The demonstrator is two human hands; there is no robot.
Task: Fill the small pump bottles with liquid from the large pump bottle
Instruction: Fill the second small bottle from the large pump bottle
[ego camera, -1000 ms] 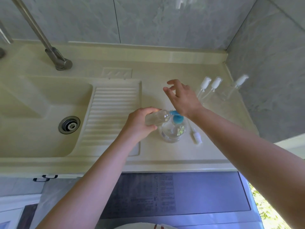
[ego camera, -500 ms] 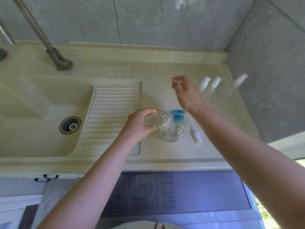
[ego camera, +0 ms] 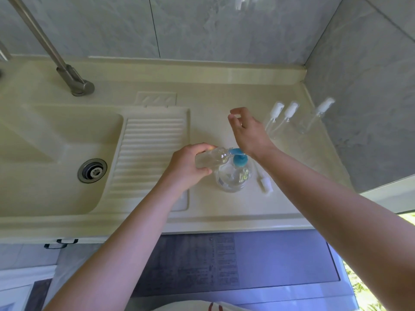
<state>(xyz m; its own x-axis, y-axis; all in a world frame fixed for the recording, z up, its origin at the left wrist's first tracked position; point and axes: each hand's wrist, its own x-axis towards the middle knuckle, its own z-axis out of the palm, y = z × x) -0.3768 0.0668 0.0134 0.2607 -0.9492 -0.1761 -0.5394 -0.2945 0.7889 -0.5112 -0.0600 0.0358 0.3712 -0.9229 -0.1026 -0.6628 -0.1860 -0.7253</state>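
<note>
A: Spillage is the worry, I'd say. The left hand (ego camera: 187, 168) is wrapped round an uncapped small bottle (ego camera: 211, 158), tilted almost flat, its mouth right at the blue spout of the large pump bottle (ego camera: 233, 176). If mouth and spout drift apart, liquid would land on the counter (ego camera: 224, 212) instead.

B: And the right hand (ego camera: 249, 133)?

A: Raised above the pump, past its head, fingers loosely spread and holding nothing. A hard, off-centre press could rock the large bottle, since nothing steadies its base.

B: Where does it stand?

A: Mid-counter, closer to the front edge, just right of the ribbed drainboard (ego camera: 150, 153). A loose white pump cap (ego camera: 265, 184) lies just beside it on the right; a sweeping wrist could knock it off.

B: Materials?

A: Both bottles are clear plastic; the large one is round and squat with a blue pump, and looks partly filled. Three more small bottles (ego camera: 285, 117), slim with white caps, lie towards the back right corner near the wall; round bodies, so they may roll. The counter and sink (ego camera: 56, 135) are one smooth cream moulding, likely slippery when wet. Grey marbled tiles (ego camera: 224, 28) behind, brushed-metal tap (ego camera: 74, 77) at the back left.
</note>
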